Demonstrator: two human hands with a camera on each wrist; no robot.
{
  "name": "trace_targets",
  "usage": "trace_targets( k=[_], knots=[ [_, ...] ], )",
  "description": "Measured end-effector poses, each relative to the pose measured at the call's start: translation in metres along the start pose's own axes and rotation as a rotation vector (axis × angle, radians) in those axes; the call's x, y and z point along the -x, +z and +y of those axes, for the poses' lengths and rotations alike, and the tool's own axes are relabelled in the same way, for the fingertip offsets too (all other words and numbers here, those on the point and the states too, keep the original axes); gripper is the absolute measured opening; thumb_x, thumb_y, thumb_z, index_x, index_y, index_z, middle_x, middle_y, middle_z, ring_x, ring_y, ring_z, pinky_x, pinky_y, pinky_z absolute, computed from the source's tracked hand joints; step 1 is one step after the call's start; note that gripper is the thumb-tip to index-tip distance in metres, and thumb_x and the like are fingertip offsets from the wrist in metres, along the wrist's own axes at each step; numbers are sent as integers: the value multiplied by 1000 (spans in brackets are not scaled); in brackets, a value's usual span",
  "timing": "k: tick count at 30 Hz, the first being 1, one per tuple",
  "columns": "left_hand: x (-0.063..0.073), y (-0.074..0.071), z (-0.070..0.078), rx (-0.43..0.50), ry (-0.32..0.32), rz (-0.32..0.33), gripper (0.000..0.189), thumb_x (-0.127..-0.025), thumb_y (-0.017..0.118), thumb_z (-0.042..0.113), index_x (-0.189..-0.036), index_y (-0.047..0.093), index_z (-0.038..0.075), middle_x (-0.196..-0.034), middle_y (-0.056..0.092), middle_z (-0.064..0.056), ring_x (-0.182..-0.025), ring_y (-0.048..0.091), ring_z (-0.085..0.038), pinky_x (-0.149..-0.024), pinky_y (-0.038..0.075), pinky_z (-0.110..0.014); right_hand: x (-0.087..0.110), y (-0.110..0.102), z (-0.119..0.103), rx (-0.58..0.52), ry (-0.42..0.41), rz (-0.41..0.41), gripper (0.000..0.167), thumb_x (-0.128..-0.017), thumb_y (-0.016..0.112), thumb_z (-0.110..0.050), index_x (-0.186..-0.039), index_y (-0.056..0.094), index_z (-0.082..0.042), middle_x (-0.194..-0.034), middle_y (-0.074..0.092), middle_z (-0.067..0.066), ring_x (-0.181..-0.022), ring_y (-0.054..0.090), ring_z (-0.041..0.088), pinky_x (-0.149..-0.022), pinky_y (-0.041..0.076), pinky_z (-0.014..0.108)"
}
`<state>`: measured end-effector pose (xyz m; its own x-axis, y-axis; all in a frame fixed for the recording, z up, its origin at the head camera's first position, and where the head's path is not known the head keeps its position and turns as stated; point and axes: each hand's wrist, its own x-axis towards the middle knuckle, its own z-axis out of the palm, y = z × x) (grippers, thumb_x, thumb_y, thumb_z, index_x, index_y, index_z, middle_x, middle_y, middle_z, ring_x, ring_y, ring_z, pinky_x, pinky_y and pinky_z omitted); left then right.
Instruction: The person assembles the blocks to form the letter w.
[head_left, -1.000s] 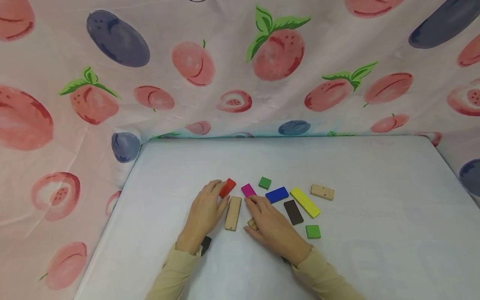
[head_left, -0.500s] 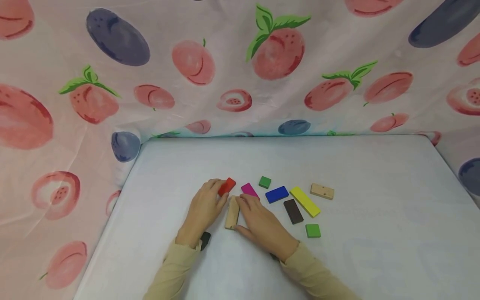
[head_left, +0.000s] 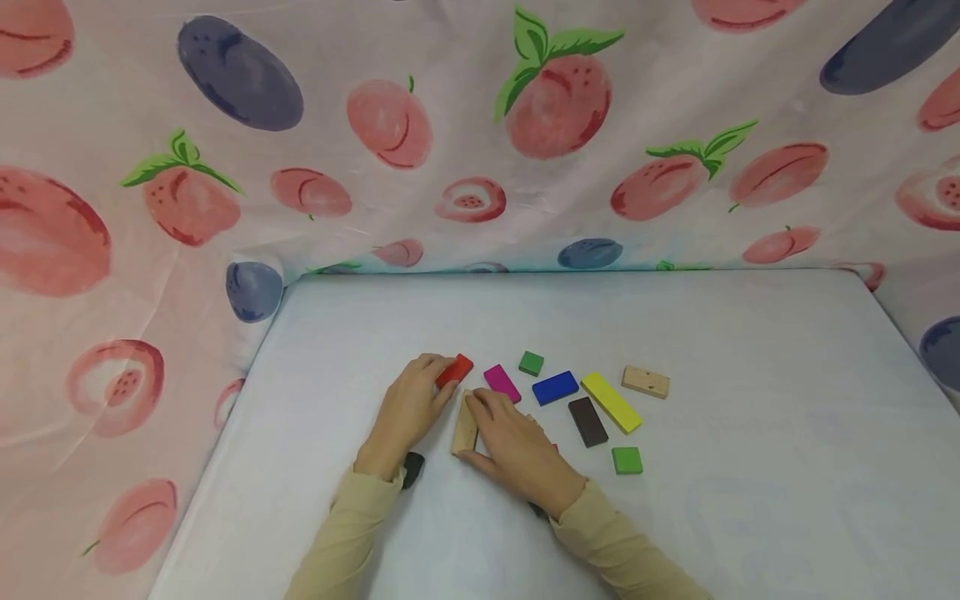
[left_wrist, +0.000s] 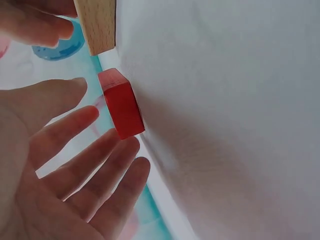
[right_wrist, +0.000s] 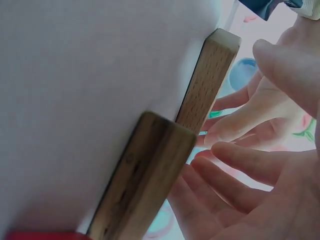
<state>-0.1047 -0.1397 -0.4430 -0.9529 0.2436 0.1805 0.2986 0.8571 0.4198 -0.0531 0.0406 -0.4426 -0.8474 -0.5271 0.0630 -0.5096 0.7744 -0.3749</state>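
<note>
My left hand point(head_left: 408, 404) lies beside a small red block point(head_left: 454, 371). In the left wrist view its fingers spread loosely near the red block point(left_wrist: 121, 102), with no pinch on it; whether a fingertip touches is unclear. My right hand point(head_left: 521, 446) hovers over the right side of a plain wooden block point(head_left: 464, 429), thumb toward the near end and fingertips toward the far end. The right wrist view shows those fingers relaxed beside the plain wooden block point(right_wrist: 207, 80). A knotted wooden block point(right_wrist: 145, 175) lies closer to that camera, mostly hidden under the hand in the head view.
Beyond and right of the hands lie a magenta block point(head_left: 502, 384), a dark green block point(head_left: 532, 363), a blue block point(head_left: 555, 388), a dark brown block point(head_left: 588, 422), a yellow block point(head_left: 611, 403), a light green block point(head_left: 627, 461) and a speckled wooden block point(head_left: 646, 382). Patterned cloth point(head_left: 465, 125) walls the white table.
My right hand has moved left, from beside the magenta block to the plain wooden block, now partly covering it. The left hand stays nearly still by the red block.
</note>
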Motion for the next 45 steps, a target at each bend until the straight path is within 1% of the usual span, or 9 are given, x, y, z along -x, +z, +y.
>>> trace_targets(
  k=[3, 5, 15, 20, 24, 31, 37, 42, 45],
  knots=[
    [-2, 0, -1, 15, -11, -17, 34, -91, 73, 15, -124, 68, 7, -119, 67, -10, -107, 64, -25, -90, 57, -39, -1, 0, -1, -11, 15, -21, 76, -91, 70, -46, -148, 43, -4, -143, 49, 13, -130, 50, 25, -84, 57, 58],
    [-4, 0, -2, 24, -21, -30, 34, -91, 73, 15, -123, 69, 6, -119, 67, -10, -107, 64, -25, -91, 57, -39, -2, 0, -1, -10, 15, -27, 76, -90, 71, -45, -148, 44, -4, -142, 49, 12, -129, 49, 25, -83, 57, 60],
    [-7, -1, -5, 88, -83, -103, 35, -90, 73, 14, -125, 69, 8, -122, 67, -8, -111, 61, -24, -96, 53, -41, -6, 1, 0, -2, 12, -35, 72, -86, 77, -42, -141, 52, -3, -139, 51, 12, -126, 49, 24, -81, 59, 56],
    [-7, -2, -6, 100, -89, -106, 37, -90, 73, 15, -126, 68, 8, -123, 68, -8, -114, 61, -25, -98, 51, -41, -6, 1, 1, 8, 1, -22, 69, -85, 77, -42, -139, 56, -3, -139, 51, 11, -126, 49, 23, -81, 59, 52],
    [-7, -2, -7, 114, -93, -100, 37, -90, 74, 16, -126, 69, 8, -122, 68, -8, -114, 61, -25, -99, 51, -41, -7, 2, 1, 2, -3, -20, 69, -85, 78, -42, -138, 56, -4, -139, 52, 11, -126, 49, 24, -81, 59, 53],
    [-6, 0, -9, 122, -111, -105, 37, -90, 74, 16, -126, 69, 9, -121, 68, -7, -113, 61, -25, -98, 52, -41, -7, 1, 0, -5, -9, -22, 67, -86, 77, -42, -137, 57, -4, -139, 51, 11, -125, 49, 24, -80, 59, 53],
    [-6, 1, -8, 140, -125, -115, 37, -90, 73, 16, -127, 69, 9, -121, 68, -8, -110, 61, -25, -95, 52, -41, -6, 1, 0, -14, 1, -31, 66, -86, 77, -40, -138, 57, -3, -140, 51, 12, -125, 48, 24, -79, 60, 53],
    [-6, 1, -6, 155, -135, -113, 38, -90, 74, 14, -127, 69, 8, -119, 68, -8, -106, 62, -24, -92, 54, -40, -6, 0, 1, -29, 4, -42, 66, -86, 78, -38, -138, 57, -2, -142, 50, 13, -127, 47, 25, -80, 59, 56],
    [-6, 2, -6, 165, -138, -104, 38, -89, 74, 14, -126, 69, 8, -118, 68, -8, -105, 62, -24, -91, 55, -39, -6, 0, 1, -29, -1, -47, 67, -86, 78, -37, -138, 56, -2, -142, 49, 13, -127, 47, 25, -82, 58, 56]
  ],
)
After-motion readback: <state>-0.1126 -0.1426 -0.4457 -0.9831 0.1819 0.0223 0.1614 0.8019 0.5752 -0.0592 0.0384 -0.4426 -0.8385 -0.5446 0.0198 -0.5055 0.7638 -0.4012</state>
